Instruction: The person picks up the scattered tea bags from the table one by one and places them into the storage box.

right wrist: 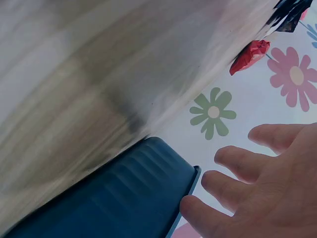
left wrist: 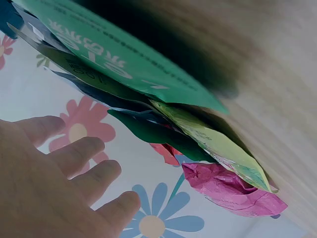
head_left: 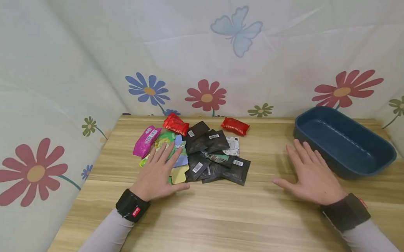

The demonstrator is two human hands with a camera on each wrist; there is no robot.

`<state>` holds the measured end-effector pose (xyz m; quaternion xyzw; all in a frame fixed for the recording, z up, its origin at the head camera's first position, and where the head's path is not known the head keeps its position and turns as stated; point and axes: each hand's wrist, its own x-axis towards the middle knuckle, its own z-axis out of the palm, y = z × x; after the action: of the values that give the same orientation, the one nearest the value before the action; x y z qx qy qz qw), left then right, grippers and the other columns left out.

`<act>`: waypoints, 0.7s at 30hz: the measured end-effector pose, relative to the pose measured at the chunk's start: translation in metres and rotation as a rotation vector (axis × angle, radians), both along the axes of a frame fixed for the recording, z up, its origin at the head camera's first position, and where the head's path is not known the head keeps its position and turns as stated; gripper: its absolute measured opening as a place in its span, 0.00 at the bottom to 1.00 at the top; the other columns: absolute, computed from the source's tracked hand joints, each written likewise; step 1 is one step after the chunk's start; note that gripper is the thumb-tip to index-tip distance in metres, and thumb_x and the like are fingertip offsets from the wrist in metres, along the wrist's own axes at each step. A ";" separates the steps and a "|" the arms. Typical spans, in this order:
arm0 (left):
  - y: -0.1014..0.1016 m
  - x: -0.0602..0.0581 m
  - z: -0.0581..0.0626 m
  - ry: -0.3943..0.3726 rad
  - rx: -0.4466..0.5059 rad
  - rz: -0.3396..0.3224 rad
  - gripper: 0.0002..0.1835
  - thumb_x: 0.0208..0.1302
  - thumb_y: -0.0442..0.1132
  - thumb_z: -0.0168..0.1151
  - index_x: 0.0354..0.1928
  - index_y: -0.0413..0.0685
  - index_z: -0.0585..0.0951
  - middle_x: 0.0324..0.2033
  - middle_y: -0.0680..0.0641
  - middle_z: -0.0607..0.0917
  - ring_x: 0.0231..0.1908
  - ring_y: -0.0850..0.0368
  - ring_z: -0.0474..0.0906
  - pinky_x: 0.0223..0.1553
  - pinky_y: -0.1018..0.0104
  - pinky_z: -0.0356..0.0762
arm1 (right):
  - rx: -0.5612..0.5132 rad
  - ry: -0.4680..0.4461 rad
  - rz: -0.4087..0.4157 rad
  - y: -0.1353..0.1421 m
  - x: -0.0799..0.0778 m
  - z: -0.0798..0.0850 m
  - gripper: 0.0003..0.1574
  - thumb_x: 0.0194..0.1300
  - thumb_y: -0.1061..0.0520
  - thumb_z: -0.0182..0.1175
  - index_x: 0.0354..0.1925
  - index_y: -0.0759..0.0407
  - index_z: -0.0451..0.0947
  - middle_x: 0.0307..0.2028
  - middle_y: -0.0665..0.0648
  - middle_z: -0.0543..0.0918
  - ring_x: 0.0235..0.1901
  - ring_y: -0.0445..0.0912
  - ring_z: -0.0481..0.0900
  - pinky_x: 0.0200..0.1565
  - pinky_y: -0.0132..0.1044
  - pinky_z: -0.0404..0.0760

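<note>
My left hand (head_left: 157, 177) reaches over green, blue and yellow packets (head_left: 182, 158) at the left of the pile, fingers spread and nothing gripped. In the left wrist view the fingers stand apart from a pink packet (left wrist: 230, 191) and a green packet (left wrist: 119, 59). Several black sachets (head_left: 216, 140) overlap to the right of that hand. With fingers straight and spread, my right hand (head_left: 314, 180) is held by the near left side of a dark blue basin (head_left: 346, 171). The right wrist view shows its fingertips close to the basin rim (right wrist: 195, 173).
Red packets (head_left: 175, 124) lie behind the pile, and a single red packet (head_left: 235, 126) is further right. A white patterned sachet (head_left: 233, 146) peeks out beside the black ones. Flowered cloth (head_left: 280, 69) hangs behind the wooden table (head_left: 223, 229).
</note>
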<state>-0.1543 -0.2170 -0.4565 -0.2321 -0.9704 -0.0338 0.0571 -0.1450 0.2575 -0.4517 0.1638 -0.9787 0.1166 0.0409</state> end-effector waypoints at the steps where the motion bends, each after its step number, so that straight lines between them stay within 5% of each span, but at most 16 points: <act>1: 0.000 0.000 -0.001 0.000 -0.001 0.000 0.63 0.54 0.84 0.53 0.83 0.54 0.53 0.83 0.44 0.50 0.82 0.37 0.47 0.79 0.34 0.41 | -0.003 0.003 0.000 0.000 0.000 0.001 0.74 0.57 0.18 0.62 0.82 0.61 0.50 0.82 0.69 0.50 0.80 0.68 0.49 0.75 0.70 0.50; 10: -0.003 -0.002 0.001 0.008 0.025 -0.009 0.63 0.54 0.82 0.56 0.83 0.52 0.54 0.83 0.42 0.52 0.82 0.37 0.46 0.79 0.35 0.42 | -0.044 0.080 -0.024 0.028 0.000 0.010 0.68 0.61 0.29 0.68 0.81 0.64 0.51 0.79 0.73 0.55 0.78 0.71 0.52 0.75 0.70 0.51; 21: -0.015 -0.009 0.008 0.017 0.054 0.031 0.61 0.56 0.81 0.57 0.83 0.53 0.53 0.81 0.38 0.58 0.80 0.35 0.50 0.78 0.34 0.50 | 0.046 0.210 -0.077 0.083 0.003 -0.003 0.54 0.55 0.55 0.75 0.69 0.80 0.62 0.59 0.83 0.74 0.53 0.78 0.76 0.49 0.73 0.75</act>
<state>-0.1635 -0.2323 -0.4486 -0.2159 -0.9721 -0.0575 0.0720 -0.1415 0.3409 -0.4547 0.1381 -0.9770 0.0746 0.1441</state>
